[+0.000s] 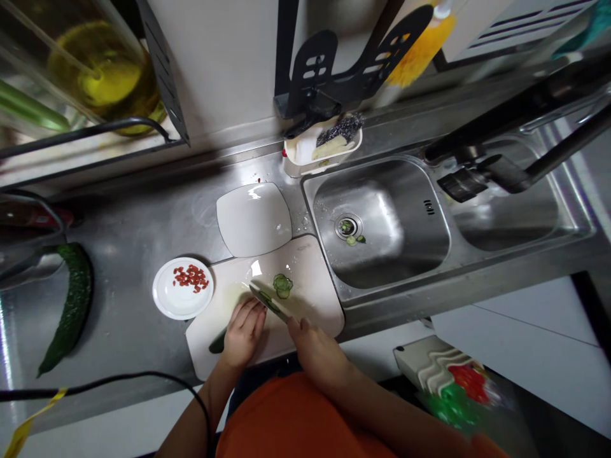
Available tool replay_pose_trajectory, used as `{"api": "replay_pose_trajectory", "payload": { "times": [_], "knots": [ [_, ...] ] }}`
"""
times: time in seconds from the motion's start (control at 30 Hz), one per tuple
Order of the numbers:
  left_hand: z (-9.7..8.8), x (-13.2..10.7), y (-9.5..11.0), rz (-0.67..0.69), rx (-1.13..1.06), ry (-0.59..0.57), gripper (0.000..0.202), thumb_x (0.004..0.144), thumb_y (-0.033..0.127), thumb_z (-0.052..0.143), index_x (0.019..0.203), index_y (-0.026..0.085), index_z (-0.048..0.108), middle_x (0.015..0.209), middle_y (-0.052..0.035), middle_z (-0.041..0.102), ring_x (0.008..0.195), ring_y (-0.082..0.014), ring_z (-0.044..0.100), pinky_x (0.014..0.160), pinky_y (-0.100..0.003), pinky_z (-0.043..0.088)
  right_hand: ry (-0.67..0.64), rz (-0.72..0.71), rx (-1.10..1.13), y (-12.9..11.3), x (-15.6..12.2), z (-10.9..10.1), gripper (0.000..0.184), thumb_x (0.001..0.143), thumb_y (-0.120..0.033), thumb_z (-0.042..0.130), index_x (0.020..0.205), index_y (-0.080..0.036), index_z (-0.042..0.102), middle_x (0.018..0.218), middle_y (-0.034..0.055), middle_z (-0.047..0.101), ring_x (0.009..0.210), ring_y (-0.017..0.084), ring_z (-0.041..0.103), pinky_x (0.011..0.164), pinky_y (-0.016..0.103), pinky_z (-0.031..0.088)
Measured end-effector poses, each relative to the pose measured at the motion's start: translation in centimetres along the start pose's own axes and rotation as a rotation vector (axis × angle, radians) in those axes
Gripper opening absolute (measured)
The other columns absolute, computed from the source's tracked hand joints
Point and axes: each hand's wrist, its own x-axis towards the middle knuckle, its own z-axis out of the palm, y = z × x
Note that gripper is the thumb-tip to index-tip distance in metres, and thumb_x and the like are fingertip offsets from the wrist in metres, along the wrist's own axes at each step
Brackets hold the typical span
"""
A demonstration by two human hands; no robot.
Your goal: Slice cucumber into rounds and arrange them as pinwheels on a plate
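My right hand (312,350) is closed around the handle of a kitchen knife (268,303), its blade slanting up and left over a white cutting board (310,280). Bent over a dark green cucumber (218,342), my left hand (245,329) holds it down on the board, right beside the blade. Most of the cucumber lies hidden under the fingers; one end sticks out at the left. Several thin cucumber slices (282,285) lie in a small heap just beyond the knife, and some green clings to the blade.
A white square plate (254,219) touches the board's far side. Left stands a small white dish (167,289) with red berries. A whole cucumber (71,305) lies farther left. The steel sink (382,222) holds green scraps by its drain; a faucet (477,175) overhangs at right.
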Motion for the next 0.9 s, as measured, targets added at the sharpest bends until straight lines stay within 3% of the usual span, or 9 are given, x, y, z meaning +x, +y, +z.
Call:
{"api": "replay_pose_trajectory", "payload": {
  "times": [0.27, 0.6, 0.9],
  "knots": [
    [0.2, -0.2, -0.1, -0.018, -0.024, -0.006, 0.025, 0.088, 0.013, 0.049, 0.110, 0.018, 0.061, 0.103, -0.0071, 0.069, 0.105, -0.0199, 0.062, 0.097, -0.042, 0.048, -0.003, -0.029, -0.048, -0.6, 1.1, -0.3, 0.039, 0.087, -0.002, 0.025, 0.109, -0.014, 0.055, 0.094, 0.0122, 0.063, 0.078, 0.021, 0.064, 0.062, 0.029, 0.046],
    [0.2, -0.2, 0.0, -0.014, 0.001, -0.022, 0.026, 0.088, 0.014, 0.049, 0.112, 0.017, 0.060, 0.104, -0.0073, 0.069, 0.105, -0.0200, 0.062, 0.098, -0.042, 0.047, 0.062, -0.038, -0.067, -0.2, 2.2, 1.0, 0.036, 0.088, -0.003, 0.030, 0.108, -0.016, 0.055, 0.092, 0.0098, 0.064, 0.079, 0.019, 0.062, 0.067, 0.028, 0.046],
    [-0.9, -0.5, 0.6, -0.065, 0.049, -0.088, 0.036, 0.087, 0.020, 0.052, 0.123, 0.020, 0.055, 0.120, -0.0114, 0.060, 0.114, -0.0250, 0.055, 0.099, -0.045, 0.047, 0.128, -0.014, -0.078, 0.5, 1.5, 1.1, 0.036, 0.089, -0.005, 0.029, 0.112, -0.016, 0.055, 0.096, 0.0101, 0.063, 0.084, 0.018, 0.062, 0.070, 0.026, 0.045]
  ]
}}
